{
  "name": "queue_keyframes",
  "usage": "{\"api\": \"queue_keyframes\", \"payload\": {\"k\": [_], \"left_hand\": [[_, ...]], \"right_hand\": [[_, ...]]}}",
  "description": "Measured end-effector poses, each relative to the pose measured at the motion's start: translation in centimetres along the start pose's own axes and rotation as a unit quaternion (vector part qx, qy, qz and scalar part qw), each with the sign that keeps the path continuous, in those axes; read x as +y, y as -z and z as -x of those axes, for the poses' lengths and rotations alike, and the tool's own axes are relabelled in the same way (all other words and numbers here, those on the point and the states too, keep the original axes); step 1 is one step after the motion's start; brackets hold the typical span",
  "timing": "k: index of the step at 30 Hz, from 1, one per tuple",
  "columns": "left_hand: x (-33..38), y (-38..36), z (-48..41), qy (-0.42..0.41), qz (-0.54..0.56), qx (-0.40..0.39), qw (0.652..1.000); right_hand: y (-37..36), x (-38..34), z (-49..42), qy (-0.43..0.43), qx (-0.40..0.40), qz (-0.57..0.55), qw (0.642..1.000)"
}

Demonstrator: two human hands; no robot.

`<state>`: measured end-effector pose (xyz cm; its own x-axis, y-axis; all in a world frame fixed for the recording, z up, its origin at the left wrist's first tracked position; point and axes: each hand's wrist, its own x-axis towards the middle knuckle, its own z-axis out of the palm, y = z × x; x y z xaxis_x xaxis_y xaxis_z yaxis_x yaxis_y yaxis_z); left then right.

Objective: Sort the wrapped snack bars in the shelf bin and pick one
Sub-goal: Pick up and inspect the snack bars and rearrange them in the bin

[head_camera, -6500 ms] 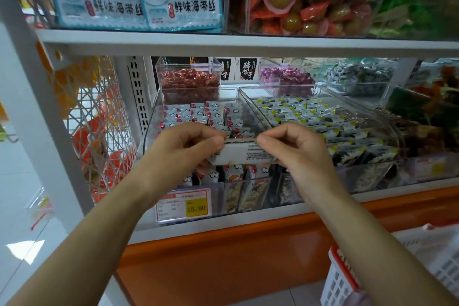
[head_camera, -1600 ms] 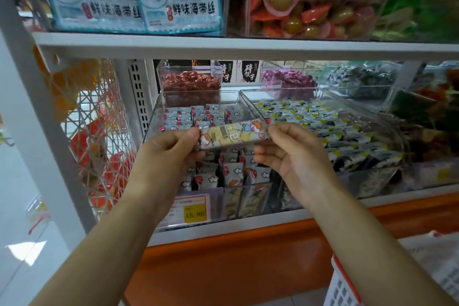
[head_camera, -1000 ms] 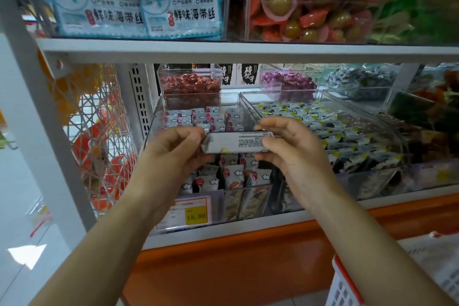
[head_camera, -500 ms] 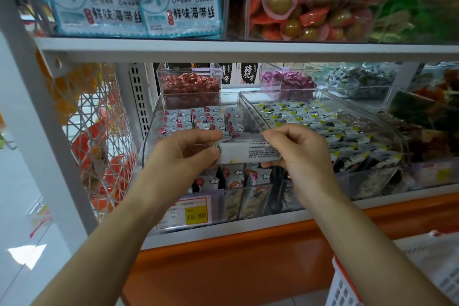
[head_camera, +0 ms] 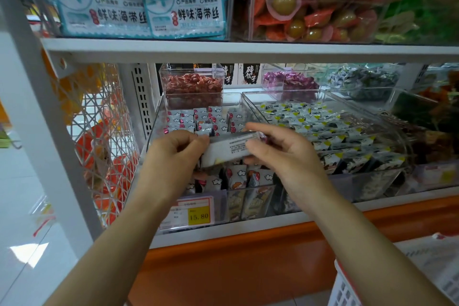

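Observation:
I hold one wrapped snack bar (head_camera: 229, 148) level above the clear shelf bin (head_camera: 218, 204), its white printed back facing me. My left hand (head_camera: 173, 154) pinches its left end and my right hand (head_camera: 280, 151) pinches its right end. In the bin below stand several more bars (head_camera: 198, 119) in white wrappers with red and cloud marks, upright in rows. My hands hide the middle of the bin.
A neighbouring clear bin (head_camera: 352, 181) to the right holds several black, white and yellow packets. A yellow price tag (head_camera: 198, 216) hangs on the bin front. The upper shelf edge (head_camera: 248, 51) runs close overhead. A white basket (head_camera: 347, 288) sits at lower right.
Earlier the bar was turned from its printed back to its coloured front and back again. Over the last half second the hands have held it in much the same spot, back side up.

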<state>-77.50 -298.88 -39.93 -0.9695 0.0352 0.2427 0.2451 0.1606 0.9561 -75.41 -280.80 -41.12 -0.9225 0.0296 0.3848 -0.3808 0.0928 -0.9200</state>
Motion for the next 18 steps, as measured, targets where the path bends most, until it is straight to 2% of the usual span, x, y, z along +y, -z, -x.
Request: {"api": "queue_keyframes", "payload": {"k": [3,5,7,10,13,15,18], "left_hand": [[0.0,0.2,-0.4,0.019,0.003,0.016,1.000],[0.2,0.2,-0.8,-0.003,-0.011,0.013,1.000],[0.0,0.3,-2.0,-0.077,-0.113,0.020,0.990],[-0.9,0.1,-5.8,-0.145,-0.333,-0.012,0.932],[-1.8,-1.0,-10.4,-0.128,-0.508,-0.091,0.847],[-2.4,-1.7,-12.9,-0.102,-0.565,-0.137,0.807],[-3.6,-2.6,-14.7,-0.074,-0.600,-0.178,0.776]], "right_hand": [[0.4,-0.1,-0.4,0.002,-0.037,0.064,0.997],[0.4,-0.6,-0.9,0.025,-0.005,0.096,0.995],[0.7,-0.8,-1.8,0.042,0.058,0.127,0.989],[1.1,-0.5,-3.5,0.032,0.133,0.110,0.984],[1.2,-0.1,-4.6,0.008,0.165,0.098,0.981],[1.3,0.1,-5.2,0.005,0.169,0.094,0.981],[1.3,0.3,-6.0,0.006,0.155,0.100,0.983]]}}
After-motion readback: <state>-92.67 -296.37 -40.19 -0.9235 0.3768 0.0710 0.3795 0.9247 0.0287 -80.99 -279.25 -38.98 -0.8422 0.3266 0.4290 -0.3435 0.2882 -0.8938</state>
